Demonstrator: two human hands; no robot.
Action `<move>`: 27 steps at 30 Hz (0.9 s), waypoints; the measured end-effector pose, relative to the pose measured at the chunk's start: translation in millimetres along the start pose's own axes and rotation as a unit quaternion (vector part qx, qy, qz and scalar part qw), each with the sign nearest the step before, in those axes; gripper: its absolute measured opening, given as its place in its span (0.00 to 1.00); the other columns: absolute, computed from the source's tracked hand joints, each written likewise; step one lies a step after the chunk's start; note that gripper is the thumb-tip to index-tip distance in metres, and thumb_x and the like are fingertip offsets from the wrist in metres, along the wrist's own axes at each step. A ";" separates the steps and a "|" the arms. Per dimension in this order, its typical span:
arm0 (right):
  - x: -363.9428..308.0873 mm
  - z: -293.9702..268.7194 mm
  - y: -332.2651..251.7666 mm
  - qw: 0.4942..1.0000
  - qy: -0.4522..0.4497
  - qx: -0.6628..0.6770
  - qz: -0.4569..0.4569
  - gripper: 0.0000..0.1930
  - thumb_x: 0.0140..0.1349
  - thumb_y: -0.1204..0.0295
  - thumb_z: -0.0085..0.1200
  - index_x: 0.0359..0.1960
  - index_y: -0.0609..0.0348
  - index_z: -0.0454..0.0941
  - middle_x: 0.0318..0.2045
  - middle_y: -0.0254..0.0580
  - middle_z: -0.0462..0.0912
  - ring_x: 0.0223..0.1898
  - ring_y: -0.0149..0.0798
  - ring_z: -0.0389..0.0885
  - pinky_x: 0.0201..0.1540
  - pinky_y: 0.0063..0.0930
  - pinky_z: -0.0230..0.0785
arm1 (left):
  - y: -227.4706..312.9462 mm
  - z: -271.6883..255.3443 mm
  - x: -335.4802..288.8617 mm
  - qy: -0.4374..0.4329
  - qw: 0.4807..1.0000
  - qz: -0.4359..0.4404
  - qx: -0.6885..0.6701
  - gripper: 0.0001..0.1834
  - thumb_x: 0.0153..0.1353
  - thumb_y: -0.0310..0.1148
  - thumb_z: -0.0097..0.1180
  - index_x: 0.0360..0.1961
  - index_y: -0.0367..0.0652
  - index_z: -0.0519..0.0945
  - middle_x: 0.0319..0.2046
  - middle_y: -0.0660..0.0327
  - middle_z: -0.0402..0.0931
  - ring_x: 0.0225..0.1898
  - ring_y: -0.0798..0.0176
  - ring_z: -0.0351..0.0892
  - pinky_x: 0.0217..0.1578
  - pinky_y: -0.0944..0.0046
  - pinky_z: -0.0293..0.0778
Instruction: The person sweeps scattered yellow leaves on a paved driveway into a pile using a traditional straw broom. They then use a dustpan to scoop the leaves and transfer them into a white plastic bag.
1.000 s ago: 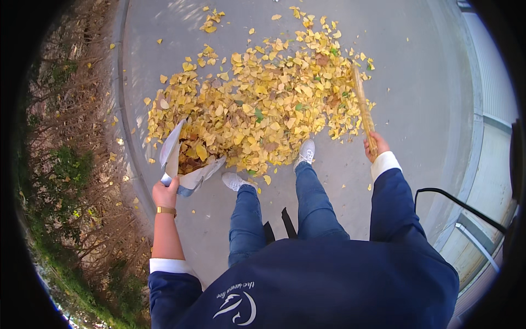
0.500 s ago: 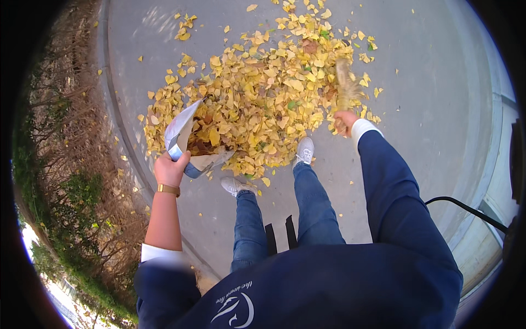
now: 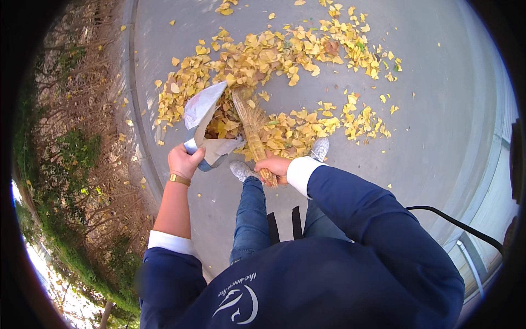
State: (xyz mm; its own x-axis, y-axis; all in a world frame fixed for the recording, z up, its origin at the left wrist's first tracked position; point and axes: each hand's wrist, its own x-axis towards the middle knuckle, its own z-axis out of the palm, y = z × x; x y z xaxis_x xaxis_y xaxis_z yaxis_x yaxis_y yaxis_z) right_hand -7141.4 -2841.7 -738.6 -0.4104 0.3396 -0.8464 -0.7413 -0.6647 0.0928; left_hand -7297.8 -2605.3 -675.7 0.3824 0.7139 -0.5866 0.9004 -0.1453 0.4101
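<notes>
Fingers of left hand (image 3: 183, 160) clamped on dustpan (image 3: 203, 118) handle; right hand (image 3: 272, 166) fingers wrapped round broom (image 3: 252, 129), bristles in yellow leaves (image 3: 263, 60).

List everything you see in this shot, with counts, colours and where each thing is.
Leaves: many, yellow, spread over the pavement ahead.
Dustpan: one, pale grey, tilted among the leaves, partly filled.
Hand broom: one, straw-coloured, bristles at the dustpan's mouth.
Pavement: grey, smooth.
Curb: one, grey, along the left.
Shrubs: brown twigs and green patches, far left.
Shoes: two, light grey, by the leaves.
Left hand: holds the dustpan; gold bracelet on wrist.
Right hand: holds the hand broom.
</notes>
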 end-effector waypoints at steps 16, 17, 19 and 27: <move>14.9 219.6 -37.8 0.888 -0.017 -0.443 0.122 0.41 0.49 0.75 0.58 0.65 0.41 0.50 0.27 0.39 0.74 0.21 0.32 0.76 0.18 0.33 0.69 | -399.5 -159.7 -73.8 0.051 0.894 0.034 -0.445 0.10 0.55 0.34 0.47 0.20 0.42 0.69 0.28 0.59 0.73 0.35 0.64 0.69 0.48 0.63 0.65; 36.4 239.5 -41.3 0.860 -0.017 -0.488 0.149 0.39 0.48 0.75 0.58 0.62 0.44 0.52 0.29 0.40 0.74 0.21 0.32 0.75 0.20 0.34 0.70 | -425.9 -159.8 -81.8 0.056 0.892 -0.010 -0.448 0.09 0.56 0.35 0.45 0.22 0.43 0.67 0.31 0.58 0.74 0.40 0.60 0.70 0.54 0.58 0.61; 79.7 280.6 -48.4 0.840 -0.023 -0.503 0.202 0.36 0.48 0.76 0.58 0.60 0.47 0.55 0.29 0.40 0.74 0.22 0.33 0.76 0.20 0.33 0.70 | -465.0 -143.2 -98.6 0.093 0.880 -0.026 -0.465 0.08 0.56 0.34 0.45 0.24 0.43 0.68 0.31 0.57 0.74 0.42 0.59 0.70 0.55 0.57 0.61; 142.0 375.1 -27.5 0.757 0.056 -0.596 0.264 0.27 0.46 0.76 0.57 0.51 0.60 0.64 0.22 0.42 0.74 0.16 0.36 0.74 0.16 0.33 0.67 | -581.0 -79.7 -142.4 0.233 0.805 -0.220 -0.500 0.07 0.54 0.28 0.46 0.34 0.41 0.73 0.37 0.58 0.76 0.40 0.64 0.72 0.48 0.64 0.66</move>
State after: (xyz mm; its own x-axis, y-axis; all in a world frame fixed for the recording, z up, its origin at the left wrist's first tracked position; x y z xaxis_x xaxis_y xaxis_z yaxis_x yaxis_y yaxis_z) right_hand -7378.5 -2525.6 -664.7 -0.3860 -0.1967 -0.9013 0.5424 -0.8387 -0.0492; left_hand -7891.9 -2568.0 -774.7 -0.2565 0.7586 -0.5989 0.2218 0.6493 0.7275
